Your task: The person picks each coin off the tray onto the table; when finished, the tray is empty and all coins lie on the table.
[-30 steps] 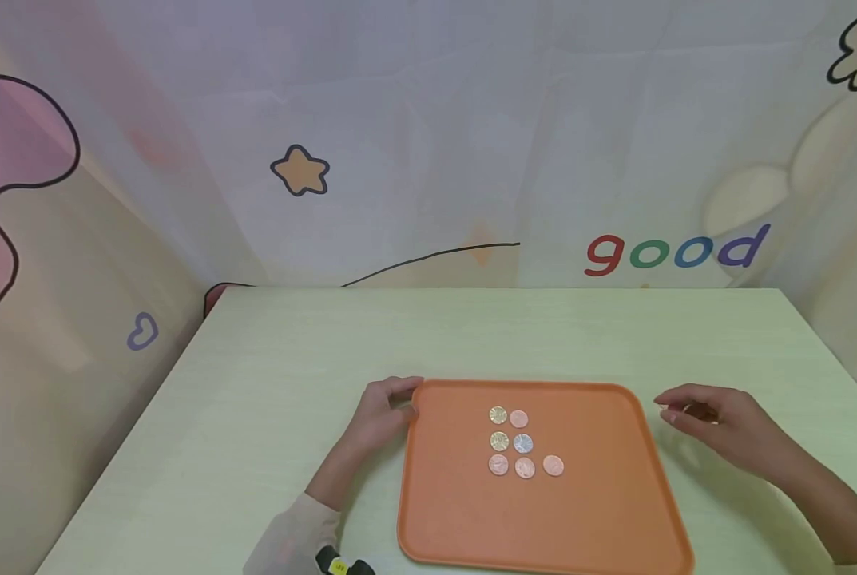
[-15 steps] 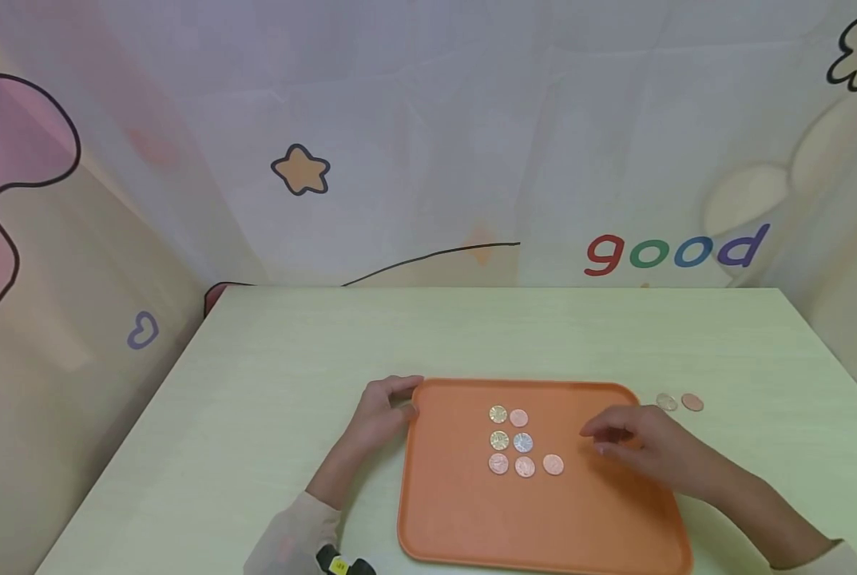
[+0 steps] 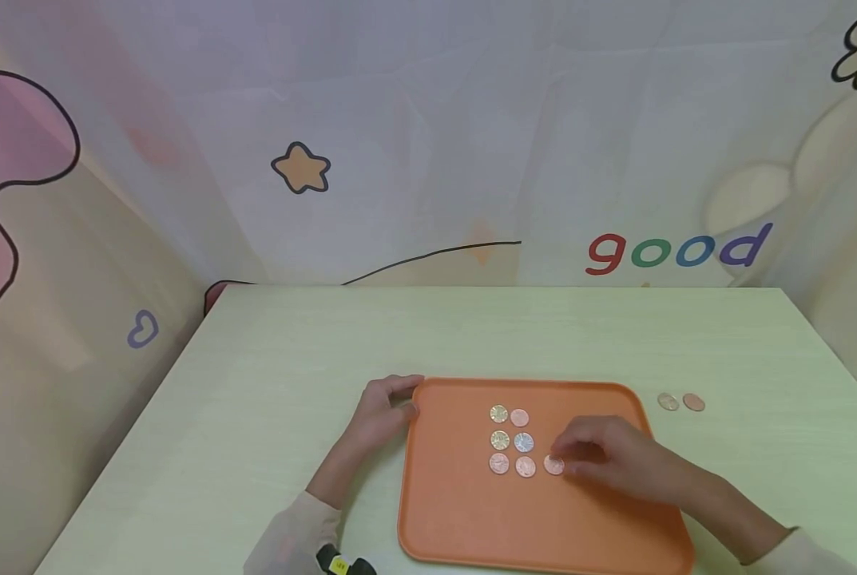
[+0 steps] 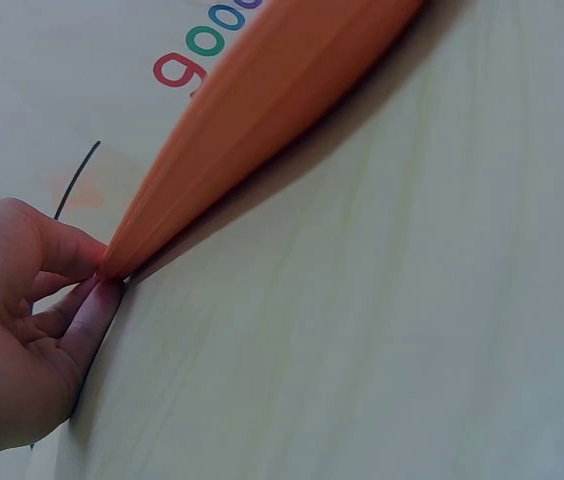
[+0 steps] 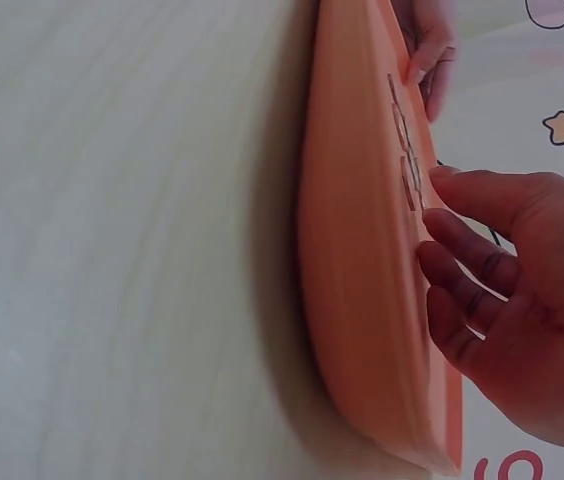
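An orange tray (image 3: 464,527) lies on the table, bearing several coins: two gold, one silver and the rest copper-coloured. My left hand (image 3: 379,415) holds its far left corner, thumb (image 4: 97,318) and forefinger meeting at the rim in the left wrist view. Over the tray, my right hand (image 3: 618,457) has its fingertips at the rightmost copper coin (image 3: 553,465) of the nearest row, which still lies flat. In the right wrist view the thumb and fingers of that hand (image 5: 537,270) stand apart beside the coins (image 5: 408,185), seen edge-on.
Two more coins lie on the table past the tray's right edge, a pale one (image 3: 668,402) and a copper-coloured one (image 3: 694,402). The pale green table (image 3: 313,343) ends at a printed cloth backdrop (image 3: 428,160).
My right hand has moved left from beside the tray to the rightmost coin, uncovering the two coins on the table. The left hand and the tray stay put.
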The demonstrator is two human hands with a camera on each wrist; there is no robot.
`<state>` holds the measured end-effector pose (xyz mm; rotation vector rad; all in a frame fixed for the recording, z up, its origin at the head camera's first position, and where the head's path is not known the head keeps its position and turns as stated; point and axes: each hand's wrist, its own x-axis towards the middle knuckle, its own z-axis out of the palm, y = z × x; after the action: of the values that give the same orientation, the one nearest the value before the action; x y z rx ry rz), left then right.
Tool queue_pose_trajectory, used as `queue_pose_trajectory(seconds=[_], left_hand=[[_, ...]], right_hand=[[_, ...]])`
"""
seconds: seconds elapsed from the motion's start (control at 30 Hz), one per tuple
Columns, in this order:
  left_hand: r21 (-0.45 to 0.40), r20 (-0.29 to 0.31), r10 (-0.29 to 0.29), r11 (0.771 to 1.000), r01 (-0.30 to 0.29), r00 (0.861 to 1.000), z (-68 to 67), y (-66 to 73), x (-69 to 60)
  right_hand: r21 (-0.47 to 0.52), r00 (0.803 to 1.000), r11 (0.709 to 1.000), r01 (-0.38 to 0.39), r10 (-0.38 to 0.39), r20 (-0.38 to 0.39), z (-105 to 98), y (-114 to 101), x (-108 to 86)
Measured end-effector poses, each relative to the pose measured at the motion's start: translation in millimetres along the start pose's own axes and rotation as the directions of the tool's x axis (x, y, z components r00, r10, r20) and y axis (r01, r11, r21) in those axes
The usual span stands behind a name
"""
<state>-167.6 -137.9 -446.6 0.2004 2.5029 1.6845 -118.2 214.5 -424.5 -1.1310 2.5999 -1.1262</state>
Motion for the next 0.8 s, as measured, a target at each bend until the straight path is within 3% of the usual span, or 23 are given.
queue_pose_trajectory(seconds=[0.37, 0.8], left_hand=[[0.0, -0.004, 0.006, 1.0, -0.006, 1.0, 0.1, 0.1, 1.2], [0.021, -0.013, -0.001, 1.0, 0.001, 1.0, 1.0, -1.6, 1.5]], right_hand=[[0.076, 0.998, 0.995, -0.069, 0.07, -0.007, 7.7, 5.4, 2.2], [0.067, 0.991, 0.989, -0.134, 0.134, 0.002, 11.7, 7.1, 4.0]])
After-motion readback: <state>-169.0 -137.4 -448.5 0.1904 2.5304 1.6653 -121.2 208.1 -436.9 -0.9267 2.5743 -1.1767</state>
